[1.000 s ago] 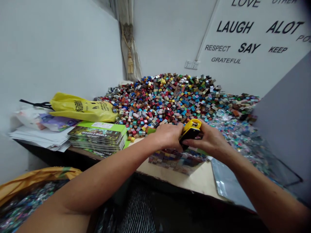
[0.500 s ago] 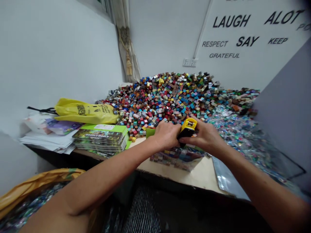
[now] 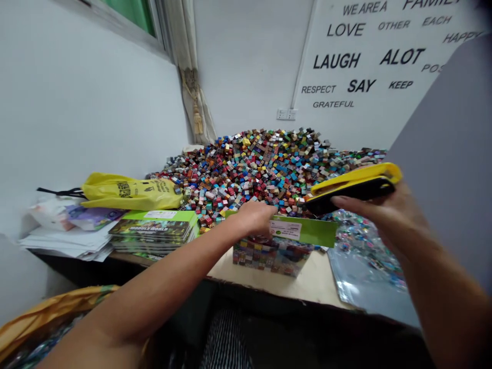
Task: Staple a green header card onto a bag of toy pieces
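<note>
In the head view my left hand (image 3: 255, 218) is closed on the top edge of a green header card (image 3: 317, 233) with a white label. Below the card, a bag (image 3: 271, 257) showing small coloured cubes stands upright on the table. My right hand (image 3: 403, 215) grips a yellow and black stapler (image 3: 353, 187), held level above the card's right end and apart from it. Behind both hands rises a large heap of small printed cubes (image 3: 265, 159).
At left lie a stack of folded green printed cards (image 3: 154, 228), a yellow bag (image 3: 126, 190) and white papers (image 3: 73, 238). Clear plastic packets (image 3: 365, 241) cover the right side. An orange-rimmed sack (image 3: 57, 300) stands below, by the table's front edge (image 3: 269, 289).
My right hand has lifted the stapler off the card and moved it right, turning it sideways. The left hand keeps its hold on the card. The view has tilted up and right.
</note>
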`<state>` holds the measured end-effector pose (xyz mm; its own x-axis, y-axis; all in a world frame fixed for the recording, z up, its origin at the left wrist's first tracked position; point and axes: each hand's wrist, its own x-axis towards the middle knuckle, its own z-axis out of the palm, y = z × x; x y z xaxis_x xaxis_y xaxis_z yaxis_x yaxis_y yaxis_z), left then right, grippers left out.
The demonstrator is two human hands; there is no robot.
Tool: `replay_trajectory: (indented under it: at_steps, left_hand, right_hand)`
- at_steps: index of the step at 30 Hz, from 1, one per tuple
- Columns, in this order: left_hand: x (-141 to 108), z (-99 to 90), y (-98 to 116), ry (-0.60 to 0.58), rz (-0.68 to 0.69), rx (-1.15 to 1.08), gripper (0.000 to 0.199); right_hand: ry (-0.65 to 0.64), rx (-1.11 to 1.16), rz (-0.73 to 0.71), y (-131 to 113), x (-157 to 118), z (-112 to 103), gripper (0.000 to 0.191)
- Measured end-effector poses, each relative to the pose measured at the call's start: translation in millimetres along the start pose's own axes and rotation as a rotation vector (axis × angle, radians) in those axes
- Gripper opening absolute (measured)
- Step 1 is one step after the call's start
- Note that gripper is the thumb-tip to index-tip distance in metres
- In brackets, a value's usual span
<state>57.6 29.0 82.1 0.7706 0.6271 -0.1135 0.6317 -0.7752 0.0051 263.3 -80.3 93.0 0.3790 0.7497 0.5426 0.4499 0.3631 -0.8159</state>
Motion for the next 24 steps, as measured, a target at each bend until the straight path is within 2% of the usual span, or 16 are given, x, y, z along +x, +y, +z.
replay_trajectory:
  at_steps: [3,5,7,10,14,17,20,24]
  left_hand:
    - [3,-1.9,1,-0.012,-0.011,0.006,0.031]
    - [4,-1.6,1,-0.004,-0.020,0.029,0.029]
    - [5,-0.6,2,0.003,-0.024,0.043,0.029]
    - [6,0.7,3,0.008,-0.039,0.059,0.027]
    - [7,1.1,4,0.026,-0.066,0.080,0.022]
    - [5,1.2,5,0.025,-0.079,0.086,0.022]
    - [3,2.1,11,0.041,-0.075,0.100,0.026]
    - [8,5.2,34,0.121,0.043,0.076,0.030]
  right_hand:
    - [0.135,0.134,0.113,11,-13,-25,0.057]
    - [0.168,0.159,0.158,22,-24,-39,0.051]
    - [0.130,0.226,0.191,31,-34,-51,0.045]
    - [-0.016,0.391,0.252,39,-44,-61,0.042]
    - [-0.215,0.489,0.338,44,-47,-51,0.051]
    - [-0.356,0.398,0.383,51,-44,-36,0.064]
    - [-0.381,0.252,0.411,57,-39,-28,0.058]
    - [-0.347,0.242,0.397,61,-35,-25,0.047]
